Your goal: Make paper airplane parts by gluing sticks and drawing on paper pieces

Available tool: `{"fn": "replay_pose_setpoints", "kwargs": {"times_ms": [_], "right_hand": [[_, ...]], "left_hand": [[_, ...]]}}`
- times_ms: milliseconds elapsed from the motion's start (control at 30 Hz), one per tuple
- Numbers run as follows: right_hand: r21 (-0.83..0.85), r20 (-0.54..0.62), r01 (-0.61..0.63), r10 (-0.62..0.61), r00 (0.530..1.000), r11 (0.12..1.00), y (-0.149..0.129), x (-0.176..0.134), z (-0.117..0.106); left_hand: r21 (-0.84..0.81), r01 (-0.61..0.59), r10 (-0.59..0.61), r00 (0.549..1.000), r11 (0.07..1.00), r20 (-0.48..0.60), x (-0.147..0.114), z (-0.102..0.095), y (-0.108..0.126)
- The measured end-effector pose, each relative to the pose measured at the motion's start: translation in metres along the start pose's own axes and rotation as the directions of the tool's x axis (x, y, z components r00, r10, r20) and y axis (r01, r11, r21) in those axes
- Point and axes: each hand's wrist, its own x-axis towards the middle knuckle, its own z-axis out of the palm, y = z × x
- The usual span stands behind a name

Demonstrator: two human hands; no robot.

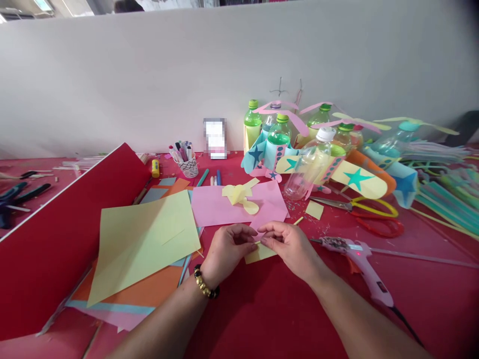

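Observation:
My left hand (234, 247) and my right hand (290, 244) meet over the red table, fingertips pinched on the upper edge of a small yellow paper (258, 255). Just beyond them lies a pink sheet (213, 207), with a yellow paper cutout (239, 194) that has rounded ends resting on it. A smaller pink piece (267, 212) overlaps that sheet, partly hidden behind my fingers. Past my right hand, a thin yellow strip (298, 221) pokes out; I cannot tell if it touches the hand. A small yellow square (315, 210) lies farther right.
At right are scissors (355, 205), a pink glue gun (368, 267) with a lit red light, and several decorated bottles (312, 164). Coloured sheets (149, 239) lie at left beside a red upright board (75, 229). A marker cup (188, 167) and phone (216, 138) stand behind.

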Motion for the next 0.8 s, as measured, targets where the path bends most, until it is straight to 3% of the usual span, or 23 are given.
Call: {"fn": "replay_pose_setpoints", "kwargs": {"times_ms": [167,600,800], "right_hand": [[-0.026,0.010,0.004,-0.004,1.000,1.000,-0.0016,-0.0013,0.0003],[-0.018,0.058,-0.023,0.024,0.998,1.000,0.0074,0.0010,-0.0006],[-0.049,0.013,0.021,-0.020,1.000,0.999,0.0038,0.0001,0.0008]], "left_hand": [[0.016,0.008,-0.008,0.999,1.000,0.048,-0.0009,0.0000,0.0001],[-0.019,0.013,-0.013,1.000,1.000,0.006,0.0004,-0.0005,0.0008],[-0.041,0.028,-0.027,0.999,0.999,0.022,0.0007,0.0003,-0.0007]]}}
